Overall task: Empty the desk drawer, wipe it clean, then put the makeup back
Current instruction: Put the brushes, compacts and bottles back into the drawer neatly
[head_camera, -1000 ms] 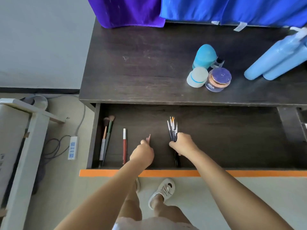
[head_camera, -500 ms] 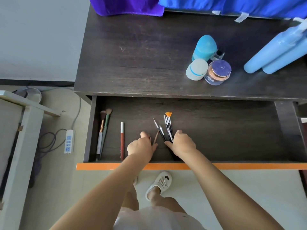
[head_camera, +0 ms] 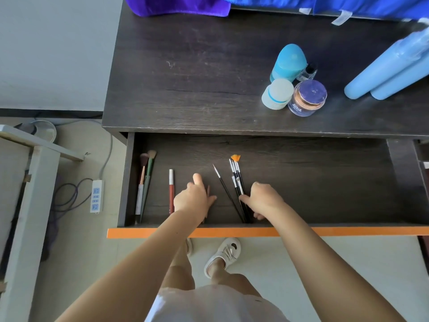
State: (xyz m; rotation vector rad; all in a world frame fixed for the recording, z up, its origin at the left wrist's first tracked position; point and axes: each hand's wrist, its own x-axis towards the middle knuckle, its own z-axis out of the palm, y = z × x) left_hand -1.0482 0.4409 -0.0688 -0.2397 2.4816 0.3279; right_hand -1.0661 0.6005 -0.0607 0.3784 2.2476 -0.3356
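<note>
The dark desk drawer (head_camera: 313, 182) stands pulled out, with an orange front edge (head_camera: 348, 231). On its floor, left of centre, lies a bunch of thin black brushes (head_camera: 237, 182), one with an orange fan tip; a single thin brush (head_camera: 223, 188) lies just left of them. My right hand (head_camera: 263, 201) sits beside their handles, fingertips touching them, fingers loosely curled. My left hand (head_camera: 193, 198) rests flat over a brown pencil (head_camera: 208, 190). A red lip pencil (head_camera: 171, 192) and two larger makeup brushes (head_camera: 144, 182) lie near the drawer's left wall.
On the desktop (head_camera: 197, 77) stand a teal bottle (head_camera: 289, 62), a white jar (head_camera: 277, 94), a purple-lidded jar (head_camera: 307, 97) and two light-blue bottles (head_camera: 390, 70). Purple cloth (head_camera: 178, 5) and blue cloth (head_camera: 325, 4) hang at the back. A power strip (head_camera: 96, 196) lies on the floor.
My right hand lowered the upright bunch of thin brushes onto the drawer floor, where they fanned out. My left hand laid the brown pencil down and flattened over it.
</note>
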